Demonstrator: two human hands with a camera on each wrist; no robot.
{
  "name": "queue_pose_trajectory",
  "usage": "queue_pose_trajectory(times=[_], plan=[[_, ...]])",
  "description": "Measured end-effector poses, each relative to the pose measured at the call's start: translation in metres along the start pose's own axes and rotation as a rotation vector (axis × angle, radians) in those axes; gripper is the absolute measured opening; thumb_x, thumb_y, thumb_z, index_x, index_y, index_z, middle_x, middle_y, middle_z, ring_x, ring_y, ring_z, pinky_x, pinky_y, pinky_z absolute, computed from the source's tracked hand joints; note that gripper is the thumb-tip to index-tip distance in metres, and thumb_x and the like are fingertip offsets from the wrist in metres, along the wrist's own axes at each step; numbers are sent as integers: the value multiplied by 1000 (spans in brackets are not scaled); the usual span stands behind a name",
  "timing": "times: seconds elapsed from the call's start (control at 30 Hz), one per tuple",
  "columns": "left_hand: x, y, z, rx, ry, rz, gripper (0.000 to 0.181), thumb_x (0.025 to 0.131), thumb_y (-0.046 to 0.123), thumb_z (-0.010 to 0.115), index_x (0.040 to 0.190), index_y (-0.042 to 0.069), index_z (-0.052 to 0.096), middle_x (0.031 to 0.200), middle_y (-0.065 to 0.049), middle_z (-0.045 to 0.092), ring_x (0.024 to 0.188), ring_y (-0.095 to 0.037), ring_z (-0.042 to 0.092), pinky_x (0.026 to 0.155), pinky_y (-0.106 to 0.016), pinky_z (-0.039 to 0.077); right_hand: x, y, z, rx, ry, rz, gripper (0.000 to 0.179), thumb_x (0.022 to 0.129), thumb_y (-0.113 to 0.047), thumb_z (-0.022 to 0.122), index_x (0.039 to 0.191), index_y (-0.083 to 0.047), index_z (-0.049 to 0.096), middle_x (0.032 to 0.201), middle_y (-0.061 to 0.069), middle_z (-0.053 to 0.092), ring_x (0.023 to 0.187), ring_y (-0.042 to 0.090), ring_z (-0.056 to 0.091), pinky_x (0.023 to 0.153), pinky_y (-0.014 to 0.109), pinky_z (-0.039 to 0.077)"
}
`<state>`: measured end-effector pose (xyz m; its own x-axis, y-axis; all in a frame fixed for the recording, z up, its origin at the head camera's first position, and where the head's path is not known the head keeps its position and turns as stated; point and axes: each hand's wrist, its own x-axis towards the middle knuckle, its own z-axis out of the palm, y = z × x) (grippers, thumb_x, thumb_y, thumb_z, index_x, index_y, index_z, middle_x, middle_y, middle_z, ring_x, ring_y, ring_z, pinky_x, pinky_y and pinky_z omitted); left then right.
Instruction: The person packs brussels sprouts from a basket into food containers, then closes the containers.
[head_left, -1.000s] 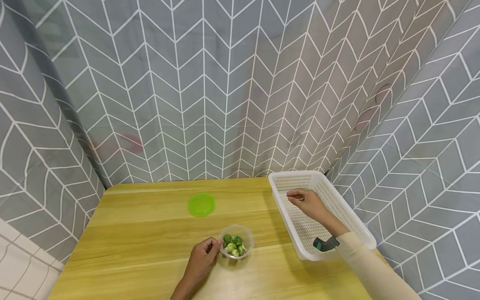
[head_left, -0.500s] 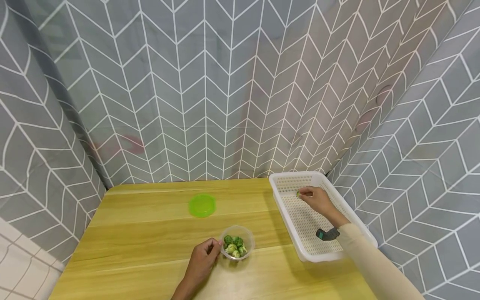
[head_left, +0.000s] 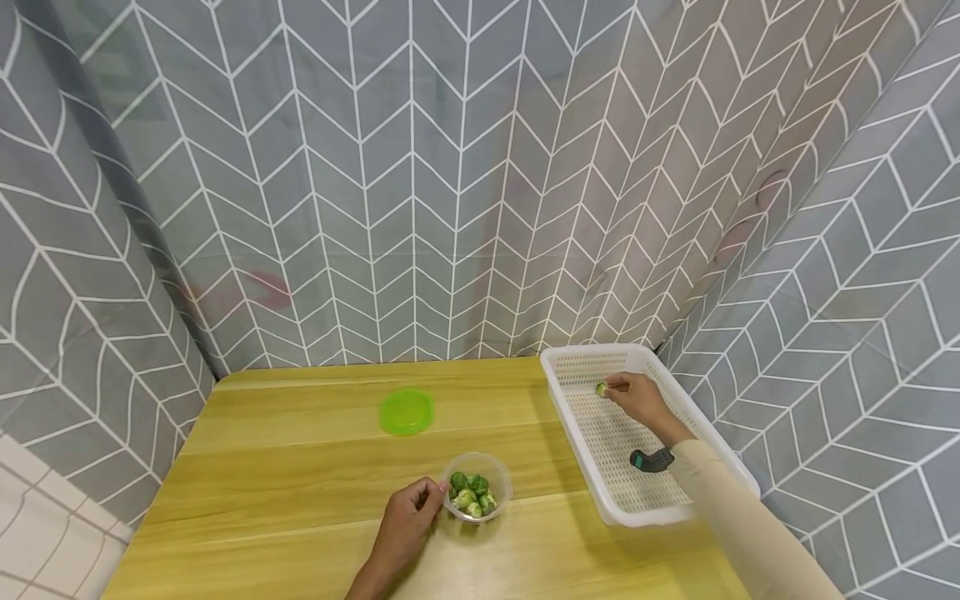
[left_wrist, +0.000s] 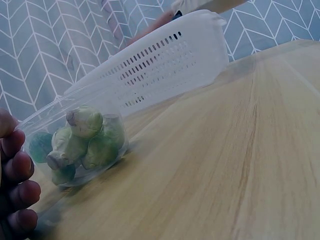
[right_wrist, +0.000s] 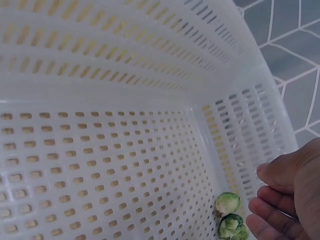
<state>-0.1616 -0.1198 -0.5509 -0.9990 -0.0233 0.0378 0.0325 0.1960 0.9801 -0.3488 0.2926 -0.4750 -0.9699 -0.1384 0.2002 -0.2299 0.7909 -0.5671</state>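
Note:
My left hand (head_left: 406, 518) pinches the rim of a clear round plastic container (head_left: 501, 487) on the table. Several Brussels sprouts (head_left: 468, 495) lie inside it, also seen through its side in the left wrist view. Over the far end of a white perforated basket (head_left: 592, 454) is my right hand (head_left: 639, 400), its thumb and fingers apart. In the right wrist view, Brussels sprouts (right_wrist: 227, 204) sit on the basket floor against the end wall, just beside the fingertips (right_wrist: 256, 205). Nothing shows between thumb and fingers.
A green round lid (head_left: 407, 412) lies flat on the wooden table (head_left: 300, 467), behind the container. The basket stands at the table's right side, its high walls around the right hand. Grey patterned curtains (head_left: 390, 183) hang behind and on both sides.
The right hand has shifted to the right within the basket, and a Brussels sprout now shows beside its fingertips. The left hand stays at the container's rim.

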Motion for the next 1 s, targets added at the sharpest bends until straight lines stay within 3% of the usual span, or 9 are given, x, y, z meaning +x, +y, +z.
queue_pose_trajectory(times=[0.13,0.3,0.5,0.8,1.0], plan=[[0,0,0,-18,-2,6,35,102,23,61,75,2,59,61,-13,55,51,-7,44,54,-23,40,5,8,5,-13,11,-7,29,93,-8,71,114,13,67,102,25,72,95,40,70,79,47,57],[5,-13,1,-1,-7,4,35,102,26,62,76,3,59,61,-4,54,52,-7,46,54,-22,41,10,16,11,-44,-3,15,30,93,-9,70,113,13,67,102,26,72,97,42,68,83,50,55],[8,-21,2,-1,-20,13,35,102,28,62,77,4,60,64,-12,57,53,-8,46,54,-24,42,13,19,15,-81,-39,45,34,92,-11,69,115,13,66,109,28,70,106,46,65,89,53,53],[8,-16,0,-6,-22,23,35,102,27,61,77,3,59,64,-14,57,52,-7,46,54,-23,42,18,20,21,-133,-16,7,31,90,-10,67,112,13,69,104,26,71,96,41,67,87,53,52],[-1,4,-2,-18,-34,28,35,103,23,60,78,-2,59,64,-14,56,53,-6,45,55,-23,42,21,19,22,-136,-48,20,37,90,-9,67,118,15,66,110,30,67,95,39,64,87,53,51]])
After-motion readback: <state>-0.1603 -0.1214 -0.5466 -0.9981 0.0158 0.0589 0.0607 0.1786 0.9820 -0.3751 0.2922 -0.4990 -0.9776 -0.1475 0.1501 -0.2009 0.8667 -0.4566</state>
